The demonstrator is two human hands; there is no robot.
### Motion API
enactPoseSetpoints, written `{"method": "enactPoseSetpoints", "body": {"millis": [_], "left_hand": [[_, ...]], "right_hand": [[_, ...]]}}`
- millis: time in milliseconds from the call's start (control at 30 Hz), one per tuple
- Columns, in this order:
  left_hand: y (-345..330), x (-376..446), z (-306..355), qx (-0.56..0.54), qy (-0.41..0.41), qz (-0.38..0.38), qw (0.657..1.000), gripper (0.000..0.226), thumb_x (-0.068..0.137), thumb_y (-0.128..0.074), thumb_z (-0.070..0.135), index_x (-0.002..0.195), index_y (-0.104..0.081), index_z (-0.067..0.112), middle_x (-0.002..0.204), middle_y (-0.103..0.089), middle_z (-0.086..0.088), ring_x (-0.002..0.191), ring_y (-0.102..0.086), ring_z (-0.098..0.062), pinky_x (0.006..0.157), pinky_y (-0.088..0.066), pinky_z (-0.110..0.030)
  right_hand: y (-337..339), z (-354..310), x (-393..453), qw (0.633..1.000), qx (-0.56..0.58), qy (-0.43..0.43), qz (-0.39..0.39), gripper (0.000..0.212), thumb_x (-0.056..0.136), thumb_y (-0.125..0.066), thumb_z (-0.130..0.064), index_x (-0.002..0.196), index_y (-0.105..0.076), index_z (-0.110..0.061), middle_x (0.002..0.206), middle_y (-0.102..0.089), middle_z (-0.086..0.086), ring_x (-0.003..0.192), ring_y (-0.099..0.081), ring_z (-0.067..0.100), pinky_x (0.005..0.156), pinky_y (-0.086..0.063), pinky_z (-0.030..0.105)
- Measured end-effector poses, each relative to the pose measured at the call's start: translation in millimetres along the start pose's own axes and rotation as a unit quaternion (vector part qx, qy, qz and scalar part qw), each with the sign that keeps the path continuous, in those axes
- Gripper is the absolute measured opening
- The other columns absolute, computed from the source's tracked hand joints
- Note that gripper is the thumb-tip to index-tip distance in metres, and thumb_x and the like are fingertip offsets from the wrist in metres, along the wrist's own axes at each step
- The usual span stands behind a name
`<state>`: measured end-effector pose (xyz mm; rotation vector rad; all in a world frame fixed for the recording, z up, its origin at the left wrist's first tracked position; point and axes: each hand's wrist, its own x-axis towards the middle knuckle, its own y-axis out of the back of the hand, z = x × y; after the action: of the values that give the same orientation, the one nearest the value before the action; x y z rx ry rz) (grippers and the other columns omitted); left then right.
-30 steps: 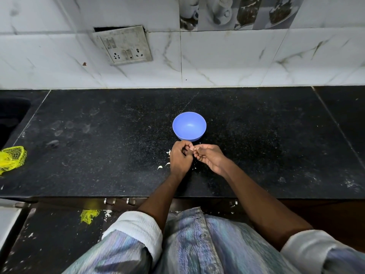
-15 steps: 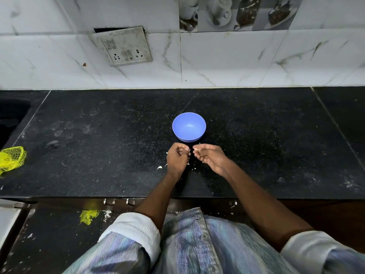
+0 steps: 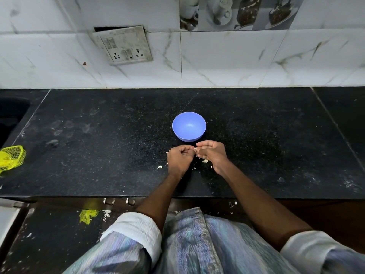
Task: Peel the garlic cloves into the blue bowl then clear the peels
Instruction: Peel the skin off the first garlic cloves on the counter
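Just before the round blue plastic bowl [image 3: 189, 126], the left hand [image 3: 180, 159] and the right hand [image 3: 212, 153] curl around a small garlic clove [image 3: 195, 149], barely visible; white papery peels [image 3: 205, 160] lie beside; the clove may slip and miss the bowl if pinched loosely.

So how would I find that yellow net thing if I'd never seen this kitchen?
Start at the long black countertop under the white marble-look wall tiles, then follow it to its far left end beside the dark sink. The yellow mesh bag lies crumpled there at the picture's edge. It is the only bright yellow thing on the counter, far from the blue bowl.
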<state>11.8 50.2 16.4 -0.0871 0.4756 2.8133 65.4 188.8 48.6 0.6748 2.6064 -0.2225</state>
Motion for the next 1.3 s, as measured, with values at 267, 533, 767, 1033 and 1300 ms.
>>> {"method": "enactPoseSetpoints", "body": {"millis": [267, 533, 767, 1033, 1300], "left_hand": [[0.5, -3.1, 4.2, 0.019, -0.049, 0.006, 0.999, 0.008, 0.088, -0.081, 0.015, 0.094, -0.086, 0.017, 0.080, -0.080, 0.009, 0.068, -0.072, 0.002, 0.069, -0.056, -0.019], [7.2, -4.3, 1.3, 0.072, -0.103, 0.002, 0.992, 0.013, 0.089, -0.078, 0.014, 0.096, -0.085, 0.023, 0.089, -0.079, 0.010, 0.079, -0.072, 0.000, 0.076, -0.058, -0.023], [6.3, -2.7, 1.9, 0.074, -0.103, 0.000, 0.992, 0.015, 0.090, -0.075, 0.011, 0.096, -0.085, 0.021, 0.089, -0.079, 0.011, 0.080, -0.072, 0.000, 0.077, -0.060, -0.026], [1.0, -2.8, 6.3, 0.026, -0.058, 0.004, 0.998, 0.010, 0.091, -0.077, 0.013, 0.092, -0.085, 0.019, 0.076, -0.077, 0.014, 0.068, -0.069, 0.005, 0.068, -0.052, -0.014], [2.1, -1.7, 4.8, -0.024, -0.023, 0.012, 0.999, 0.004, 0.089, -0.082, 0.017, 0.091, -0.086, 0.017, 0.077, -0.079, 0.010, 0.074, -0.077, -0.012, 0.070, -0.062, -0.032]], "right_hand": [[-1.1, 0.1, 0.3, 1.000, -0.002, 0.009, 0.019, 0.022, 0.082, -0.078, 0.008, 0.103, -0.072, 0.002, 0.089, -0.079, 0.015, 0.085, -0.076, 0.021, 0.081, -0.062, 0.029], [-0.7, 0.4, -0.5, 0.998, 0.059, -0.035, 0.007, 0.026, 0.084, -0.075, 0.010, 0.109, -0.070, 0.007, 0.099, -0.077, 0.023, 0.088, -0.077, 0.025, 0.078, -0.062, 0.028], [-1.7, 0.5, 0.7, 0.994, 0.098, -0.054, 0.008, 0.025, 0.085, -0.072, 0.012, 0.109, -0.068, 0.008, 0.092, -0.078, 0.020, 0.079, -0.077, 0.020, 0.071, -0.061, 0.024], [-4.1, 0.4, 3.0, 0.998, 0.043, -0.021, 0.035, 0.017, 0.087, -0.072, 0.010, 0.102, -0.072, 0.004, 0.093, -0.078, 0.020, 0.086, -0.078, 0.025, 0.076, -0.063, 0.028], [-7.2, 2.1, 3.7, 0.999, -0.012, 0.007, 0.029, 0.017, 0.084, -0.079, 0.004, 0.099, -0.073, 0.001, 0.088, -0.079, 0.015, 0.087, -0.078, 0.027, 0.075, -0.063, 0.030]]}}
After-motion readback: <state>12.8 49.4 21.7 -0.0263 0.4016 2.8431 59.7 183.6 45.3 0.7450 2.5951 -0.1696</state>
